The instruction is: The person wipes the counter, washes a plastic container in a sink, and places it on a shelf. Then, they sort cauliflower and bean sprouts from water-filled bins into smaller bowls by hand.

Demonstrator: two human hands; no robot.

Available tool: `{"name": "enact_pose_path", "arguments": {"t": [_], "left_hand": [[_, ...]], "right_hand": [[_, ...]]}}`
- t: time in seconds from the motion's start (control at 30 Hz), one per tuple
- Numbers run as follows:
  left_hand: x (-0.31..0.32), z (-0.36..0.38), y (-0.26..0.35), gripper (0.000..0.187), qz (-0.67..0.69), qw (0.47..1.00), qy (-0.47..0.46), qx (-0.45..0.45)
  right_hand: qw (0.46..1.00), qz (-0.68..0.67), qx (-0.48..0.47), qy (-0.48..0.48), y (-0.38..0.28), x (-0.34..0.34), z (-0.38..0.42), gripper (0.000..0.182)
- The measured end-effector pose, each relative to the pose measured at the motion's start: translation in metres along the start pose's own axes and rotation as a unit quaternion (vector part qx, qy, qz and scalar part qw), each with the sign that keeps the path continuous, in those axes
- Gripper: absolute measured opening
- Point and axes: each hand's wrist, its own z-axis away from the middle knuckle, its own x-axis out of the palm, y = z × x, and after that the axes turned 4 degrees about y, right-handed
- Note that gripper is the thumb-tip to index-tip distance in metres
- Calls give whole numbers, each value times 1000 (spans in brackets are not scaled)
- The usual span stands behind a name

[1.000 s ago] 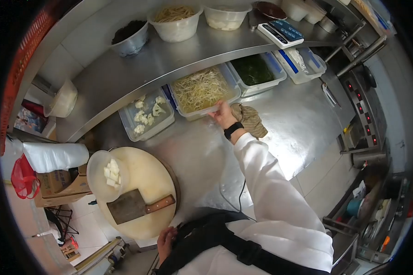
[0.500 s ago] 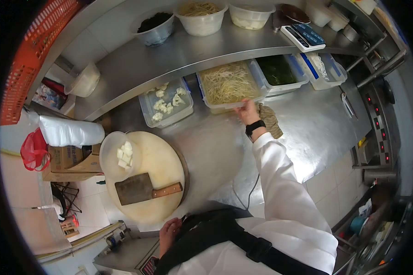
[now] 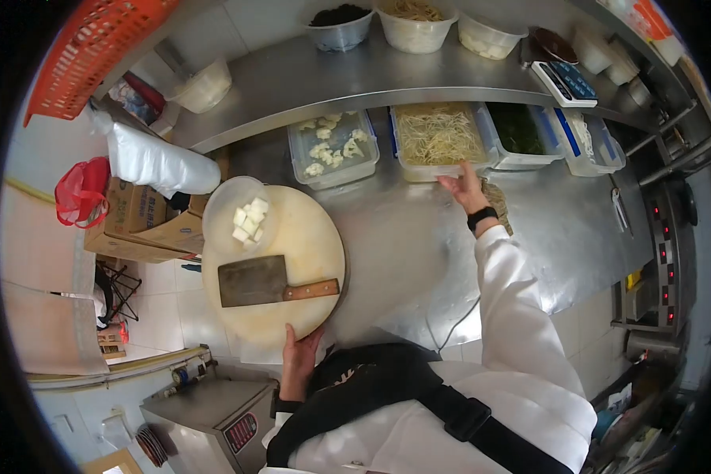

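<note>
My right hand (image 3: 464, 189), with a black watch at the wrist, touches the front edge of the tub of bean sprouts (image 3: 438, 136), its fingers apart. Just behind that wrist a brown cloth (image 3: 496, 207) lies on the steel counter. My left hand (image 3: 299, 357) is at the near edge of the round cutting board (image 3: 312, 229), thumb and fingers spread, holding nothing. A cleaver (image 3: 253, 281) with a wooden handle rests flat on the board. Beside it stands a clear bowl (image 3: 220, 227) of white chunks. Left of the sprouts is a tub of cauliflower (image 3: 333, 180).
Further right are a tub of dark greens (image 3: 518, 130) and another clear tub (image 3: 584, 163). A steel shelf (image 3: 308, 99) above carries bowls and a scale (image 3: 564, 84). Cardboard boxes (image 3: 134, 217) and a plastic roll (image 3: 162, 162) are at the left.
The view has shifted, so the counter things appear further right and higher. My left hand has come up to the board's near edge with its fingers spread. My right hand stays at the sprout tub.
</note>
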Motion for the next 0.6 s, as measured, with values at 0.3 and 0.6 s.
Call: {"name": "enact_pose_path", "arguments": {"t": [0.3, 0.6], "left_hand": [[-23, -21, -3, 58, 14, 990, -105, 90], [-33, -18, -26, 56, 12, 994, 67, 88]], "right_hand": [[982, 107, -111, 106, -45, -97, 137, 29], [968, 61, -202, 139, -194, -174, 136, 28]]}}
